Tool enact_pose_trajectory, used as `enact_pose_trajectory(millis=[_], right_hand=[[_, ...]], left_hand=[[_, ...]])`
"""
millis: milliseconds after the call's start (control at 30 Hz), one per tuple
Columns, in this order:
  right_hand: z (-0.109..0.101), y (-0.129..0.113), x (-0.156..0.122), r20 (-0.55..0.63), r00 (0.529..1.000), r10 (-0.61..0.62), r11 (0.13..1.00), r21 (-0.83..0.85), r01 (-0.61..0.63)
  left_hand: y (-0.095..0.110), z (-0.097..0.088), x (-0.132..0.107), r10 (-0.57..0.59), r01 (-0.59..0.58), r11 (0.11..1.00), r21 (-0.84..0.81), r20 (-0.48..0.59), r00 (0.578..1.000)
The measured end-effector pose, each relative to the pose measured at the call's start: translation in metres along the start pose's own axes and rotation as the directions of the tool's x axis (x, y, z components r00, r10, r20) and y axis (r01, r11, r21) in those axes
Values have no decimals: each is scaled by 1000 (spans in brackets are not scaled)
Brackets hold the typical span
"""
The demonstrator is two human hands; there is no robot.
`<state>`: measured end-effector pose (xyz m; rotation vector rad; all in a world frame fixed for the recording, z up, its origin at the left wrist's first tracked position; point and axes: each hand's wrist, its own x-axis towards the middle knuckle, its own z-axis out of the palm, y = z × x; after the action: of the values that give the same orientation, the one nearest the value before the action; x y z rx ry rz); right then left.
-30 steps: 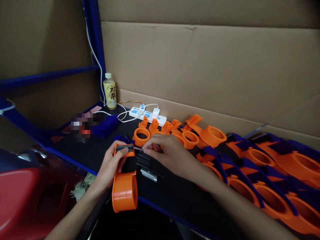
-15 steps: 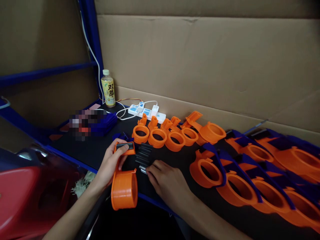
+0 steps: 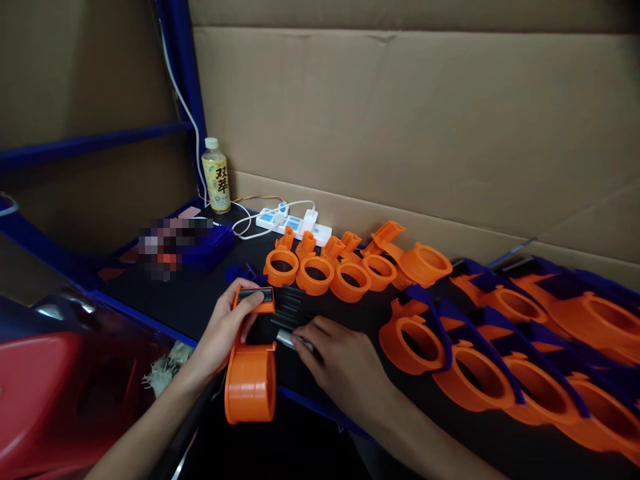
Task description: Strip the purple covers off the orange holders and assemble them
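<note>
My left hand (image 3: pixel 227 325) grips an orange plastic ring holder (image 3: pixel 251 385) by its upper end, its wide round ring hanging below. The thumb presses on a black bar (image 3: pixel 249 295) set in the rectangular frame at the top. My right hand (image 3: pixel 333 357) is closed on a small silvery metal rod (image 3: pixel 287 339), holding it low over the black table. Several black rods (image 3: pixel 289 308) lie side by side just beyond its fingertips. The fingertips of my left hand are partly hidden behind the frame.
Several orange ring holders (image 3: pixel 315 275) stand in a row behind my hands. More holders with blue parts (image 3: pixel 480 377) crowd the right side. A white power strip (image 3: pixel 295 225) and a bottle (image 3: pixel 216 177) stand at the back; a red stool (image 3: pixel 45 400) is at lower left.
My left hand and the orange ring holder have shifted slightly to the right. The silvery rod in my right hand has turned slightly, and more of it shows.
</note>
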<state>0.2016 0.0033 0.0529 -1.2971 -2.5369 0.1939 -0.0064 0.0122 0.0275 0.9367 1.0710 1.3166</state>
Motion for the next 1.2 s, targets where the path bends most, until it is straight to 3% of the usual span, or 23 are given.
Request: enact_pose_trajectory(millis=[133, 300, 433, 567, 633, 833, 1067, 1200], right_hand=[[-19, 0, 9, -198, 980, -18, 992, 118, 42], [-24, 6, 16, -212, 974, -78, 984, 140, 109], [-19, 35, 14, -267, 960, 89, 983, 181, -40], [-8, 63, 8, -174, 943, 284, 959, 49, -280], [-2, 69, 5, -86, 940, 331, 942, -30, -335], [8, 65, 0, 89, 940, 329, 941, 53, -334], [17, 57, 0, 83, 952, 294, 913, 269, -305], [11, 54, -2, 60, 951, 302, 892, 334, -304]], left_hand=[[-2, 11, -5, -18, 13, 998, 56, 85, 996], [-8, 21, -6, -14, 7, 998, 62, 115, 993], [-6, 15, -3, -9, 9, 1000, 6, 33, 999], [-2, 11, -2, 5, -5, 998, -57, 3, 1000], [-2, 12, -3, 0, 1, 998, -63, 15, 1000], [-2, 14, -4, -11, 12, 998, -57, 34, 999], [-1, 17, -5, -8, 10, 999, -38, 58, 998], [-2, 18, -6, -24, 27, 999, -42, 80, 997]])
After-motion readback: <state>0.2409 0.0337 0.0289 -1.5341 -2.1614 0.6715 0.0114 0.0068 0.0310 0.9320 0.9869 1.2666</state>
